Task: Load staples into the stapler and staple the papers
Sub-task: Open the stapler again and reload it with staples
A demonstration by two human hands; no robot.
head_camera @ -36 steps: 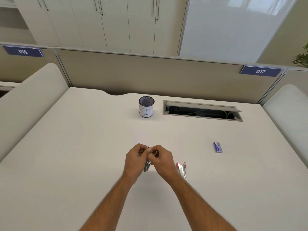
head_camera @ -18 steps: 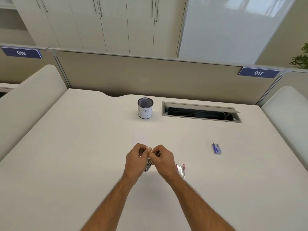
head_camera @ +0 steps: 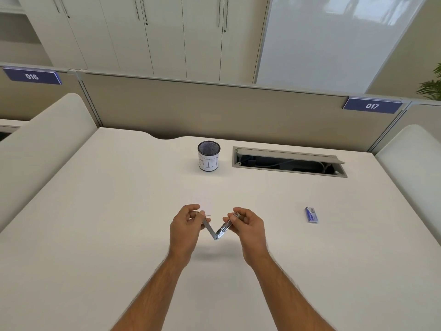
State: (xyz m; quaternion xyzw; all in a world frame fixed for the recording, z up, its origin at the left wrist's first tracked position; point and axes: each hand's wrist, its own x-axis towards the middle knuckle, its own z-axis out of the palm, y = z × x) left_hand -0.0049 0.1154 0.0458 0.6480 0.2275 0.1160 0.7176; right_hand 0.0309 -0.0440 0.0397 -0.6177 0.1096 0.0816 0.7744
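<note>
stapler (head_camera: 216, 229) is hinged open into a v and held above the counter (head_camera: 119, 223), hinge at the bottom, one arm in each grip. left hand (head_camera: 185, 226) pinches the tip of the left arm between thumb and curled fingers. right hand (head_camera: 249, 224) does the same on the right arm, which looks like the one with the staple channel. both grips are narrow fingertip pinches closed on metal, neither hand free.

judgement: step in hand is opening the stapler for loading; no staples in yet as far as i can tell. to do it well: open the arms until the channel is fully exposed, keep the hinge low and steady, then hand the stapler to one grip so the other can fetch staples. small blue box (head_camera: 311, 215) lies on the counter well to the right, probably the staples. watch the spring pusher, it can snap back on fingertips.

papers (head_camera: 202, 204) are a faint white sheet lying flat just beyond the hands, hard to pick out against the white top.

further back: mesh cup (head_camera: 208, 156) labelled "bin", open cable tray (head_camera: 288, 162) to its right, beige divider panel (head_camera: 214, 111) with tags 016 and 017, white cabinets (head_camera: 143, 37) and a whiteboard (head_camera: 334, 39) behind.
</note>
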